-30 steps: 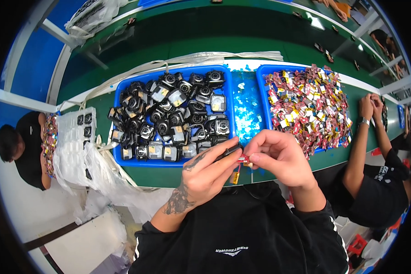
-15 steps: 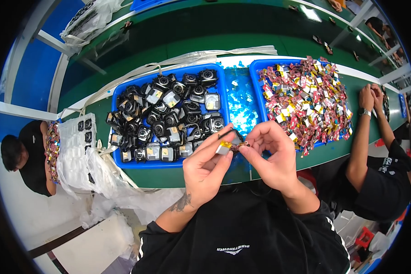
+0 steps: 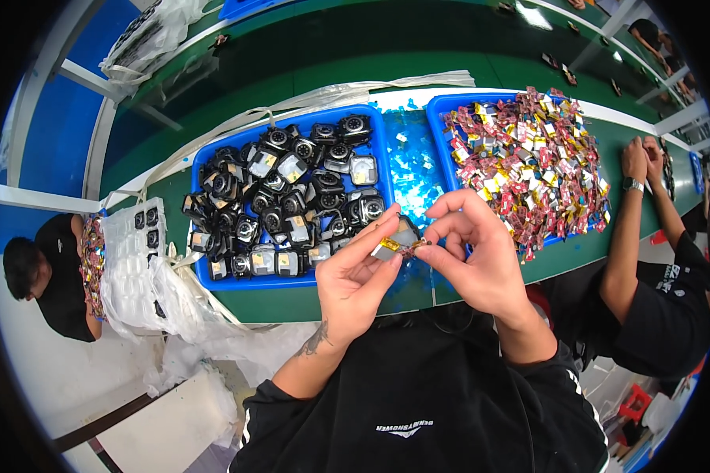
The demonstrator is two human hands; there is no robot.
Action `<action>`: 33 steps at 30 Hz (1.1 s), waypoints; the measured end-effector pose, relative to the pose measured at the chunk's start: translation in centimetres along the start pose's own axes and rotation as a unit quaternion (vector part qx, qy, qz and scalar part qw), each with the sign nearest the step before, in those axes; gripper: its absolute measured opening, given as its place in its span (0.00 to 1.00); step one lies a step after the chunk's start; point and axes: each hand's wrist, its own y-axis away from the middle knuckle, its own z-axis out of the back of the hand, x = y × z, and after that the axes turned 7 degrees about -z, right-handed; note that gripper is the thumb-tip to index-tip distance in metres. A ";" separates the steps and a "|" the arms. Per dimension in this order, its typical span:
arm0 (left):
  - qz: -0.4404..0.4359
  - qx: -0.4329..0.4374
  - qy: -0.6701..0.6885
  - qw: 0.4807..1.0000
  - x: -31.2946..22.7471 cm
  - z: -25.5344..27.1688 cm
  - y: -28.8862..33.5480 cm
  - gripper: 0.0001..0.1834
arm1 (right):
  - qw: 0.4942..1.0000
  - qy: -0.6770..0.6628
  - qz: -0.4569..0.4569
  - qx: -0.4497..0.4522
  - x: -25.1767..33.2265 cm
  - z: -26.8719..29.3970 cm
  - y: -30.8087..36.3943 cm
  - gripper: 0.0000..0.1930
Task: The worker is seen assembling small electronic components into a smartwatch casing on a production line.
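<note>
In front of my chest, my left hand [image 3: 345,288] grips a small black watch case [image 3: 405,235] between its fingers and thumb. A silvery battery with yellow tape [image 3: 386,249] hangs out over its near side, against my left fingers. My right hand [image 3: 481,264] pinches thumb to forefinger at the small reddish end piece [image 3: 416,245] beside the battery; the fingertips partly hide it. Beyond my left hand stands a blue bin [image 3: 385,175] heaped with similar black watch cases [image 3: 294,203]. Past my right hand another blue bin [image 3: 442,154] is piled with batteries on small red boards [image 3: 528,169].
Blue film scraps [image 3: 412,154] lie on the green table between the bins. At the left are a clear plastic tray [image 3: 130,260] with a few cases and crumpled plastic sheeting [image 3: 193,296]. Co-workers sit at both sides; one forearm [image 3: 623,244] rests at the right.
My right hand has risen slightly and turned, its fingers still pinched. The case has tilted, so more of its grey face shows between my hands.
</note>
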 end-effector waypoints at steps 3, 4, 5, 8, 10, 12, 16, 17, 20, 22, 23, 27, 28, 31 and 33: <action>-0.001 0.002 -0.013 1.000 -0.1 -0.2 0.0 0.24 | 0.999 0.031 0.010 -0.020 0.1 -0.3 0.1 0.19; 0.003 -0.007 -0.005 1.000 -0.3 -0.4 -0.1 0.24 | 0.998 0.043 0.010 -0.033 0.2 -0.4 0.1 0.19; 0.008 -0.016 0.003 1.000 -0.3 -0.5 -0.1 0.24 | 0.998 0.043 0.010 -0.034 0.0 -0.4 0.1 0.19; -0.024 -0.031 0.020 0.999 0.2 -0.7 -0.1 0.24 | 0.996 0.076 0.036 -0.038 -0.7 -0.9 0.1 0.20; -0.032 -0.042 0.011 0.999 0.2 -0.9 -0.1 0.24 | 0.994 0.063 0.074 -0.054 -1.1 -1.5 0.0 0.23; -0.042 -0.056 0.003 0.998 0.2 -1.3 -0.2 0.23 | 0.992 0.067 0.095 -0.056 -1.5 -1.9 -0.2 0.24; -0.053 -0.060 -0.011 0.997 0.4 -1.5 0.0 0.23 | 0.988 0.023 0.141 -0.063 -2.1 -2.4 -0.2 0.24; -0.048 -0.054 0.007 0.997 0.5 -1.5 0.0 0.23 | 0.988 0.006 0.142 -0.065 -2.0 -2.4 -0.2 0.24; -0.057 -0.048 0.029 0.997 0.4 -1.4 0.0 0.24 | 0.996 -0.048 0.066 -0.036 -1.5 -2.5 -0.1 0.24; -0.063 -0.046 0.051 0.996 0.1 -1.3 0.1 0.26 | 0.995 -0.067 0.066 -0.038 -1.4 -2.6 -0.1 0.23; -0.065 -0.048 0.051 0.995 0.0 -1.3 0.2 0.26 | 0.993 -0.089 0.064 -0.042 -1.4 -2.6 -0.1 0.23; -0.035 -0.059 0.043 0.997 0.1 -1.1 0.5 0.27 | 0.994 0.011 0.088 -0.071 -1.7 -2.6 -0.1 0.18; -0.025 -0.057 0.029 0.998 0.1 -1.0 0.5 0.28 | 0.994 0.011 0.087 -0.069 -1.6 -2.6 -0.1 0.18; -0.025 -0.059 0.029 0.998 0.1 -1.0 0.3 0.28 | 0.981 0.084 0.146 -0.092 -1.3 -2.5 -0.1 0.20; -0.024 -0.057 0.028 0.998 0.2 -0.9 0.3 0.28 | 0.980 0.088 0.154 -0.092 -1.1 -2.6 0.0 0.24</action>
